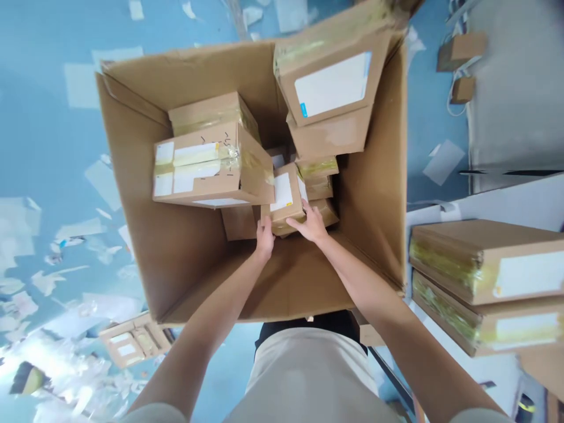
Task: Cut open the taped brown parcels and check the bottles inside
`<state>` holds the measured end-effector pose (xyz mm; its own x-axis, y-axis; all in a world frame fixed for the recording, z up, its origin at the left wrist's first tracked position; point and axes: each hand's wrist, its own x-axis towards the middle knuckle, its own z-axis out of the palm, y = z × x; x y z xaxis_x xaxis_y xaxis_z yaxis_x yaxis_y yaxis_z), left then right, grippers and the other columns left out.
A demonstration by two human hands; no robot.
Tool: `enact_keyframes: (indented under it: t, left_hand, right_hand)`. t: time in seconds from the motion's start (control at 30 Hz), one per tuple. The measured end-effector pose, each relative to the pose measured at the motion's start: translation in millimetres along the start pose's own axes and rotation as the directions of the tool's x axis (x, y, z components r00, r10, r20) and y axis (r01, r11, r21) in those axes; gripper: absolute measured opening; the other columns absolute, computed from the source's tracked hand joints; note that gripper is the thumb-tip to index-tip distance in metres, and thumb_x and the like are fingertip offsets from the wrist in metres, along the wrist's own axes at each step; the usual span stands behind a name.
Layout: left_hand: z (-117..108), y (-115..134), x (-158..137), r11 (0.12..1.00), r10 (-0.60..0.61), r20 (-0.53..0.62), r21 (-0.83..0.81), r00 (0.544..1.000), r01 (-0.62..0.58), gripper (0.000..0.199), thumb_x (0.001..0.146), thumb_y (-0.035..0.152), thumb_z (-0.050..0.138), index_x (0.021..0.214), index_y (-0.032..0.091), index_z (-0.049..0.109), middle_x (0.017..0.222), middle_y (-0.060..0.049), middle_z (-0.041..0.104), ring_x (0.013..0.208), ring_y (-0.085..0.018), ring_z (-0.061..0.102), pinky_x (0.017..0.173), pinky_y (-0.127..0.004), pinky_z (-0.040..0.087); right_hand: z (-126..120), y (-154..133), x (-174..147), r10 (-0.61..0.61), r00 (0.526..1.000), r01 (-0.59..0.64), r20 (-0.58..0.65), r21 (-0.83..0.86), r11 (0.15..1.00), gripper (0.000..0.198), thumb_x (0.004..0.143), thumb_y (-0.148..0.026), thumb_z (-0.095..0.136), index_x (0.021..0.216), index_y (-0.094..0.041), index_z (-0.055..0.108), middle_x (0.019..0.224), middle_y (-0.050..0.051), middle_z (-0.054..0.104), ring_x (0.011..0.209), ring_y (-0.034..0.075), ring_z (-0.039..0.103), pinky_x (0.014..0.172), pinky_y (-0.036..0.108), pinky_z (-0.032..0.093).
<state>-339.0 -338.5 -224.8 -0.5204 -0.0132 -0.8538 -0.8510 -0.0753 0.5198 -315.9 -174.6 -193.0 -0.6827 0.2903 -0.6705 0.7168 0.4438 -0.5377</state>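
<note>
Inside a big open carton (pixel 308 299), my left hand (pixel 265 238) grips the near left corner of a small cardboard box (pixel 296 188) with a white label. My right hand (pixel 314 224) holds the same box at its right side, thumb stretched along the near edge. The box lies tilted among other parcels. To its left is a larger taped box (pixel 198 189) with labels and black handwriting, touching or nearly touching it. More small boxes (pixel 319 187) are stacked to its right, partly hidden by it and my right hand.
A tall labelled box (pixel 326 76) stands at the carton's far right corner. Two taped boxes (pixel 520 264) are stacked on a white surface at right. Paper scraps (pixel 101 182) litter the blue floor, with a flat-looking carton (pixel 134 341) at lower left.
</note>
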Motion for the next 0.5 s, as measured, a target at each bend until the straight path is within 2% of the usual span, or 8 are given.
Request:
enact_keyframes:
  t: [0.07, 0.13, 0.23, 0.3, 0.4, 0.47, 0.5]
  left_hand:
    - [-8, 7, -34, 0.999, -0.039, -0.006, 0.01, 0.999, 0.039, 0.053, 0.073, 0.065, 0.061, 0.115, 0.034, 0.051, 0.135, -0.004, 0.052, 0.126, -0.03, 0.048, 0.097, -0.051, 0.042]
    - [-13, 11, -63, 0.993, -0.102, 0.037, -0.054, 0.994, 0.104, 0.056, 0.073, 0.068, 0.058, 0.116, 0.032, 0.052, 0.132, -0.005, 0.056, 0.122, -0.031, 0.052, 0.094, -0.054, 0.044]
    - [-18, 12, -96, 0.959, -0.18, 0.185, -0.188, 0.966, 0.214, 0.059, 0.074, 0.07, 0.051, 0.112, 0.024, 0.059, 0.117, -0.009, 0.064, 0.112, -0.031, 0.059, 0.089, -0.05, 0.049]
    - [-22, 13, -110, 0.932, -0.2, 0.272, -0.243, 0.941, 0.268, 0.055, 0.075, 0.065, 0.048, 0.107, 0.022, 0.062, 0.106, -0.009, 0.068, 0.103, -0.031, 0.064, 0.085, -0.047, 0.051]
    - [-29, 20, -124, 0.916, -0.179, 0.408, -0.262, 0.895, 0.302, 0.054, 0.075, 0.06, 0.045, 0.108, 0.021, 0.063, 0.101, -0.008, 0.07, 0.096, -0.031, 0.066, 0.083, -0.048, 0.052]
    - [-33, 30, -134, 0.922, -0.178, 0.496, -0.217, 0.85, 0.32, 0.057, 0.073, 0.059, 0.046, 0.112, 0.02, 0.062, 0.104, -0.009, 0.07, 0.098, -0.033, 0.065, 0.086, -0.051, 0.05]
    - [-34, 35, -141, 0.925, -0.202, 0.529, -0.173, 0.824, 0.338, 0.059, 0.073, 0.06, 0.047, 0.113, 0.019, 0.061, 0.105, -0.01, 0.07, 0.099, -0.034, 0.065, 0.087, -0.052, 0.049]
  right_hand:
    - [-8, -9, -38, 0.013, 0.999, -0.011, 0.034, -0.066, 0.998, 0.097, 0.067, -0.062, 0.066, 0.147, -0.022, 0.029, 0.119, 0.014, 0.047, 0.117, 0.032, 0.049, 0.102, 0.049, 0.037]
    - [-9, -16, -80, -0.041, 0.999, 0.044, 0.032, -0.109, 0.993, 0.095, 0.067, -0.06, 0.067, 0.147, -0.022, 0.031, 0.115, 0.014, 0.047, 0.109, 0.031, 0.051, 0.093, 0.048, 0.043]
    - [-4, -25, -143, -0.26, 0.965, 0.251, -0.042, -0.154, 0.956, 0.091, 0.068, -0.053, 0.07, 0.146, -0.025, 0.032, 0.116, 0.014, 0.046, 0.105, 0.031, 0.05, 0.085, 0.046, 0.047]
    - [-8, -27, -175, -0.383, 0.921, 0.367, -0.073, -0.171, 0.914, 0.088, 0.069, -0.049, 0.071, 0.145, -0.029, 0.034, 0.122, 0.013, 0.046, 0.111, 0.032, 0.047, 0.089, 0.049, 0.045]
    - [-39, -21, -200, -0.433, 0.886, 0.405, -0.164, -0.177, 0.897, 0.087, 0.07, -0.051, 0.07, 0.146, -0.03, 0.033, 0.138, 0.013, 0.039, 0.128, 0.036, 0.034, 0.102, 0.054, 0.034]
    - [-74, -9, -204, -0.394, 0.86, 0.383, -0.324, -0.1, 0.918, 0.089, 0.072, -0.057, 0.065, 0.148, -0.028, 0.028, 0.147, 0.013, 0.03, 0.137, 0.038, 0.023, 0.108, 0.057, 0.025]
    - [-91, -2, -205, -0.336, 0.847, 0.37, -0.411, 0.002, 0.929, 0.089, 0.074, -0.061, 0.062, 0.149, -0.027, 0.026, 0.15, 0.012, 0.029, 0.14, 0.036, 0.02, 0.11, 0.057, 0.023]
